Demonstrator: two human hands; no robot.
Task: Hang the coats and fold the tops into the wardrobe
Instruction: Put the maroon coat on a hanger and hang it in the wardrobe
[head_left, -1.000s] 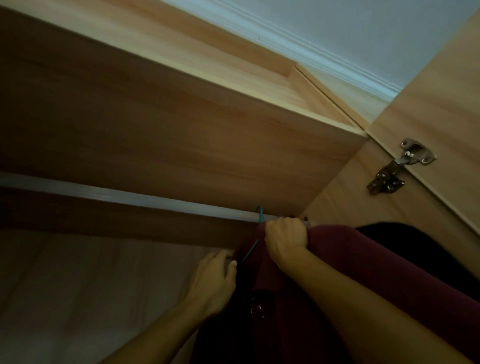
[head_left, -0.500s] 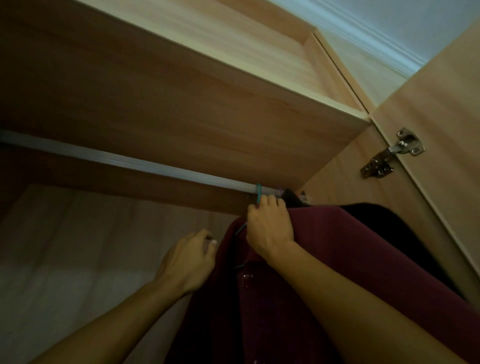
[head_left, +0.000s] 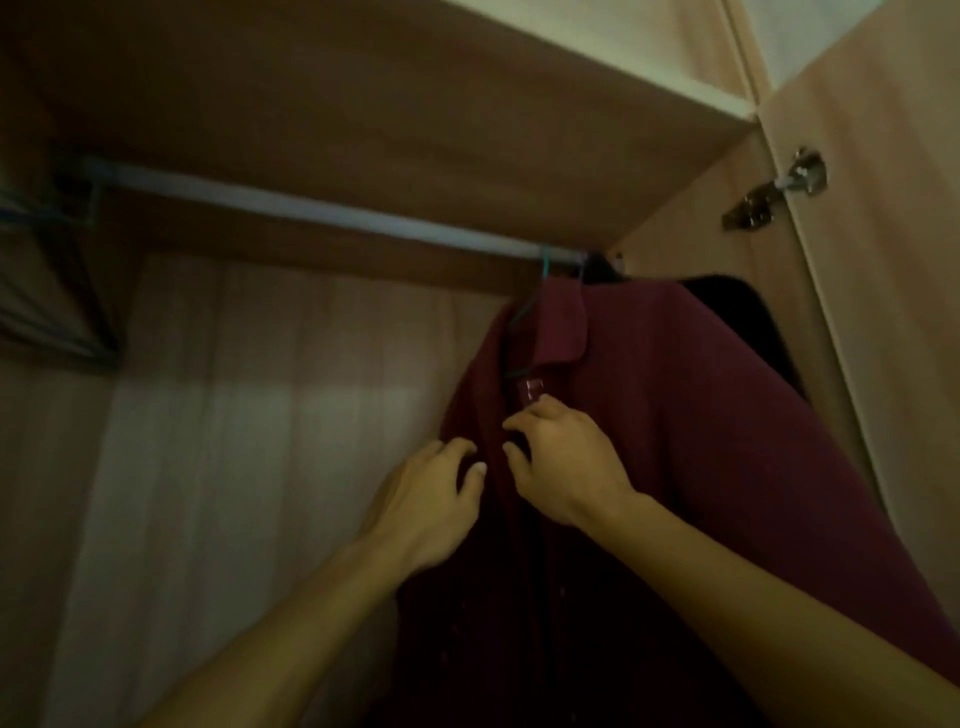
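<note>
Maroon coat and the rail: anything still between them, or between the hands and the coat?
Nothing visible. The maroon collared coat already hangs by its teal wire hanger on the silver metal rail, beside a dark garment. Left hand and right hand are both at the coat's front opening below the collar.

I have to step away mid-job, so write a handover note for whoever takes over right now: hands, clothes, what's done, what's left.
Left hand: open, fingers touching the front edge of the maroon coat.
Right hand: fingers curled at the coat's front opening, just below the collar; whether it pinches fabric is unclear.
Coat: on a teal hanger, hooked on the rail at its right end, beside a dark garment.
Done: maroon coat hung.
Left: straighten its front; no tops in view. Spare hangers sit at the rail's left end.
</note>
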